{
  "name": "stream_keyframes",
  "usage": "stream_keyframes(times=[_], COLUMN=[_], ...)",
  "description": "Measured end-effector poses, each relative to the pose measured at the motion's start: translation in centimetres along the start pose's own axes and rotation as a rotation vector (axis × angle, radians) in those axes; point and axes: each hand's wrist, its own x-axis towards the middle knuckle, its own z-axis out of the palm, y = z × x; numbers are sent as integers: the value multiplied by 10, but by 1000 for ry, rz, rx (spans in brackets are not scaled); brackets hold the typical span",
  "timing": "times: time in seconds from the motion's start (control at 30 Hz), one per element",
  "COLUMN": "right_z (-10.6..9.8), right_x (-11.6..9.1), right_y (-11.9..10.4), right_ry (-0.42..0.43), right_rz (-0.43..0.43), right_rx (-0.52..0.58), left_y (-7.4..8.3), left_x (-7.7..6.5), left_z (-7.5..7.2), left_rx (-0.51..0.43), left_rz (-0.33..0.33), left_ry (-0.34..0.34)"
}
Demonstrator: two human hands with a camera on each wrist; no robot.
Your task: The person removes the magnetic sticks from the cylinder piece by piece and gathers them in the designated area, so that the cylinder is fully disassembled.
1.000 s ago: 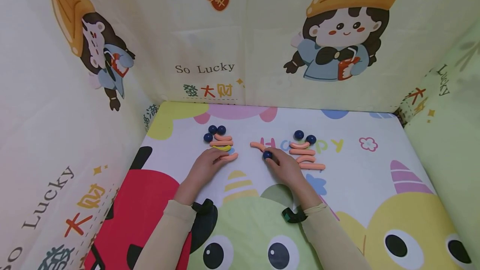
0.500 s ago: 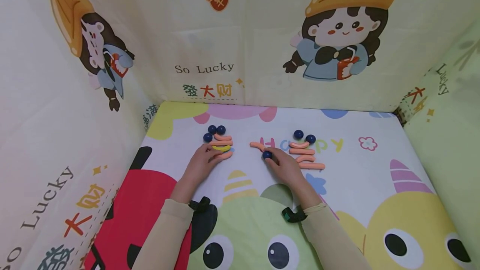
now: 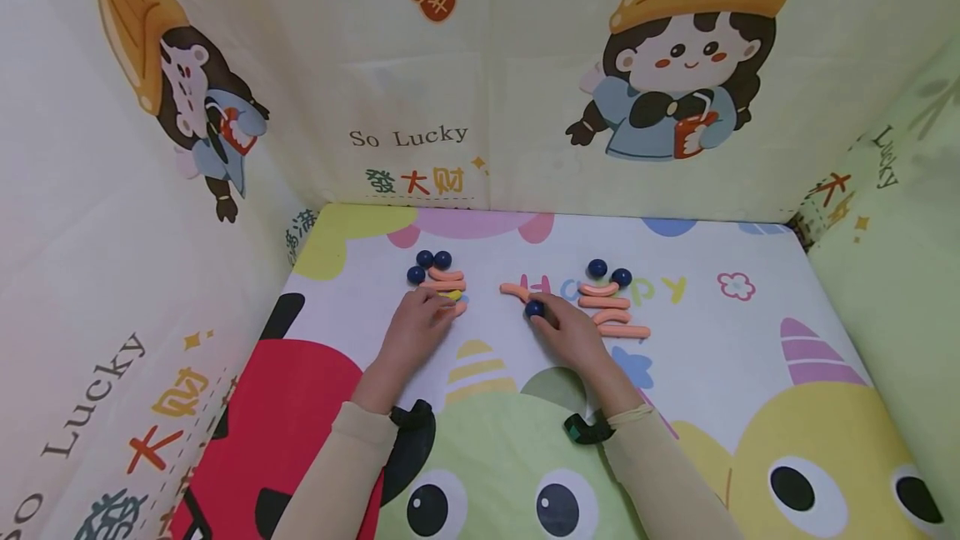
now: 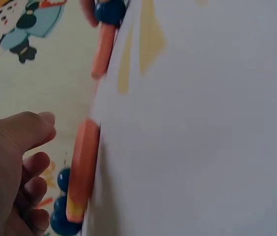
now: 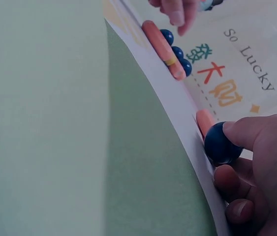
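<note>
In the head view my left hand (image 3: pixel 416 325) is over the near end of the left group, partly covering a yellow banana-shaped piece (image 3: pixel 454 295) and a pinkish-orange sausage-shaped piece (image 3: pixel 461 307). The left wrist view shows its thumb and loosely bent fingers apart from the sausage-shaped piece (image 4: pixel 83 162), with nothing between them. My right hand (image 3: pixel 576 338) pinches a dark blue ball (image 3: pixel 534 309) between thumb and fingers. Just beyond that ball lies another sausage-shaped piece (image 3: pixel 513 291), its right end hidden by the fingers.
More sausage-shaped pieces (image 3: pixel 443 285) and several dark blue balls (image 3: pixel 425 259) continue the left group. Right of my right hand, several sausage-shaped pieces (image 3: pixel 604 303) lie in rows below two balls (image 3: pixel 597 269). Printed cloth walls (image 3: pixel 525 90) enclose the patterned tabletop (image 3: pixel 705 340).
The near sausage-shaped piece in the left group has shifted left, under the banana-shaped piece. My left hand has since come off it, covering more of both. My right hand stays put with the ball.
</note>
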Motion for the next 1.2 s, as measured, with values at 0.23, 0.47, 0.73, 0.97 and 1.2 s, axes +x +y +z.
stream_keyframes(times=[0.23, 0.47, 0.73, 0.97, 1.2], right_z=[0, 1, 0, 0, -1], right_x=[0, 0, 1, 1, 1], right_y=[0, -1, 2, 3, 2], right_ry=[11, 20, 20, 25, 22], right_rz=[3, -7, -13, -11, -20], right_rx=[4, 8, -6, -27, -28], left_y=[31, 44, 52, 53, 56], left_x=[7, 27, 56, 75, 82], left_z=[19, 29, 29, 36, 41], left_rx=[-22, -23, 12, 85, 91], left_rz=[-36, -78, -80, -65, -62], left_ry=[-167, -223, -298, -402, -452])
